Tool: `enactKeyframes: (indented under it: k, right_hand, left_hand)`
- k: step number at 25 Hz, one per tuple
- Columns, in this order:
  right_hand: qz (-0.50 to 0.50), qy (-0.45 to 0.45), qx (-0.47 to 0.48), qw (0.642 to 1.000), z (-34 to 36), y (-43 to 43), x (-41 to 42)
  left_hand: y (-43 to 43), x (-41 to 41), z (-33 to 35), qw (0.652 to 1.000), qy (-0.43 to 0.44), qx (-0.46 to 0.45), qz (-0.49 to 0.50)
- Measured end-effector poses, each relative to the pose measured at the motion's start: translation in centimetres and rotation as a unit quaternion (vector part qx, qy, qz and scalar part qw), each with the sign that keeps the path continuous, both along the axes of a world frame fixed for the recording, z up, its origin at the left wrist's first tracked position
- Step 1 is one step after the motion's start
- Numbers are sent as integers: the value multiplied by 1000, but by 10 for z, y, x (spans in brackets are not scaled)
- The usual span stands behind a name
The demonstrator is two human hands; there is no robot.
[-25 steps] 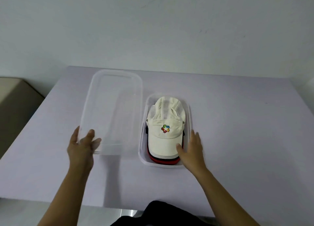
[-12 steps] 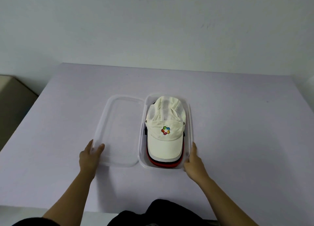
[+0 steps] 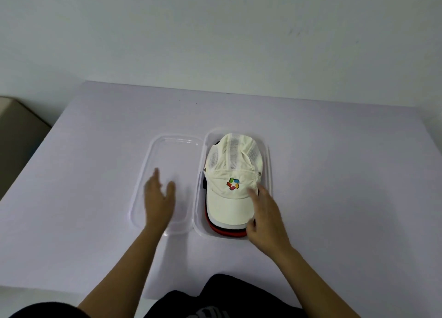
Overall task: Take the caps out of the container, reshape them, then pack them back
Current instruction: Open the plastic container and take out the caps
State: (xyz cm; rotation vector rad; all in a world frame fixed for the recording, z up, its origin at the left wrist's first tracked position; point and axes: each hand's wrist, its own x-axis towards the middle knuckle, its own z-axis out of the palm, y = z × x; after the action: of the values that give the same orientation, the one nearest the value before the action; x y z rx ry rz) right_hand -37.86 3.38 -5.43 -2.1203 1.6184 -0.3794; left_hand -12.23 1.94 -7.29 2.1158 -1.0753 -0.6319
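A: Where is the cream cap [image 3: 233,174] found?

B: It is seen on top of a stack inside the clear container [image 3: 269,155], near the middle of the table [image 3: 346,186], with its brim turned toward six o'clock. Under the brim the edges of a white cap [image 3: 227,225], a red cap [image 3: 228,232] and something dark are seen; how many lie there cannot be told.

A: What is set around it?

B: The clear lid [image 3: 167,143] is laid flat at nine o'clock of the container, just beside it. A brown box [image 3: 16,136] is seen off the table's edge, well apart at nine o'clock.

A: And the hands?

B: The right hand [image 3: 265,219] is placed over the brim's right edge, fingers spread and thumb near the brim's front corner; nothing is gripped, and part of the container's near right corner is hidden by it. The left hand [image 3: 159,198] is held open above the lid, fingers loosely apart; contact cannot be told.
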Motion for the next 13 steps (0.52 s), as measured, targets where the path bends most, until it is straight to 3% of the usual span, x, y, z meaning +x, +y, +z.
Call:
enactKeyframes:
  k: [2,4,7,13]
  right_hand:
    - [94,33,77,992,4,-12,3]
    - [123,93,139,978,4,-22,5]
    - [127,112,154,973,-1,-27,8]
    - [117,68,144,980,2,-34,5]
  left_hand:
    - [-15,-37,10,995,33,-19,-97]
    - [-22,-62,8,990,30,18,-137]
    - [-21,-79,1,989,39,65,-128]
    - [-21,-80,1,992,30,62,-102]
